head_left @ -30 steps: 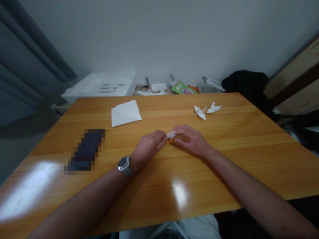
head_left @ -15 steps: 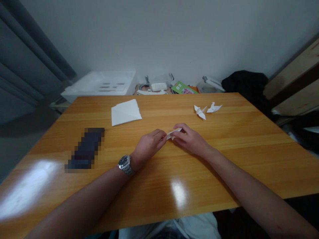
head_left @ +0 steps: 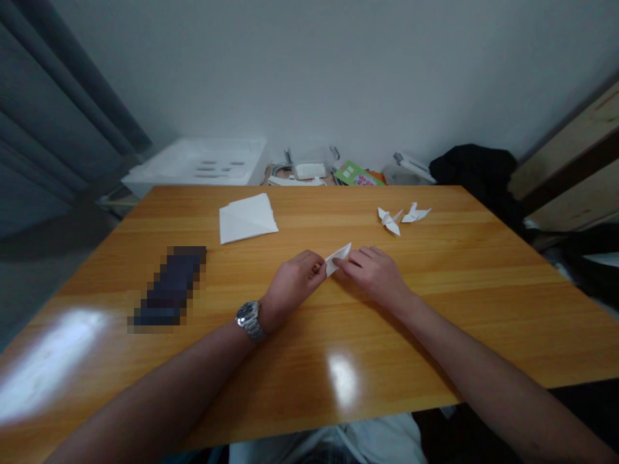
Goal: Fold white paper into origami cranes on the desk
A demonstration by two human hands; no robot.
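Wood-grained surface (head_left: 435,309) fills most of the view, and beyond its far edge one white tray (head_left: 198,164), one heap of black cloth (head_left: 471,167) and one green packet (head_left: 355,174) are seen against the wall. On the left part of the surface one dark, blurred-out object (head_left: 169,287) is laid, and further back one small stack of white sheets (head_left: 248,218) is set down flat; how many sheets it holds cannot be counted. Two hands are brought together near the middle: the left hand (head_left: 293,283), with one metal wristwatch (head_left: 250,319) worn at the wrist, and the right hand (head_left: 374,274). Two finished paper cranes (head_left: 389,220) are stood just beside each other toward the far right, well apart from both hands. Between the hands one folded paper piece (head_left: 338,258) is held just above the surface. Its long axis is slanted from the near left up to the far right, so that its pointed tip is turned away from the person. Its near end is pinched by the left fingers (head_left: 314,263), which are closed on it. The right fingers (head_left: 358,258) are kept together and laid against its right edge, below the tip; whether it is clamped there cannot be told. Both hands are touching it, one at either side.
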